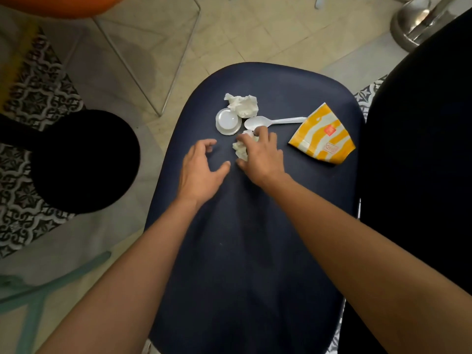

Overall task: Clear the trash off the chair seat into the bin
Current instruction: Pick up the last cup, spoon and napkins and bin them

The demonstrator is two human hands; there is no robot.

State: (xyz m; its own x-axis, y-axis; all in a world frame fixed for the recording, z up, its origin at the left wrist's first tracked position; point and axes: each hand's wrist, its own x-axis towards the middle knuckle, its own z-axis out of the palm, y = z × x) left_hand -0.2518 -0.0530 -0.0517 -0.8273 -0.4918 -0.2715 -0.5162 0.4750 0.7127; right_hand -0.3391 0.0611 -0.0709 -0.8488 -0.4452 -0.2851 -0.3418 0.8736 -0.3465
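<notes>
Pale floor tiles [153,34] and a patterned rug [33,98] surround a dark blue chair seat [255,251] that fills the middle of the frame, with the trash gathered in its upper half. The right hand [260,154] lies on a crumpled tissue [240,149] at centre, fingers curled over the top and thumb at its near edge. The left hand [201,167] hovers just beside it, fingers apart and holding nothing. The tissue looks weightless and soft, so a loose whole-hand scoop should do. A second paper wad [244,106] touches a round plastic lid [228,121], and a white spoon [275,121] lies between them and the striped yellow wrapper [323,139]. The lid and spoon are likely stiff and slick (best pinched at a rim or the handle). The black bin [84,162] stands at centre left, past the seat's left edge, with open floor between. A dark bulk crowds the right side.
</notes>
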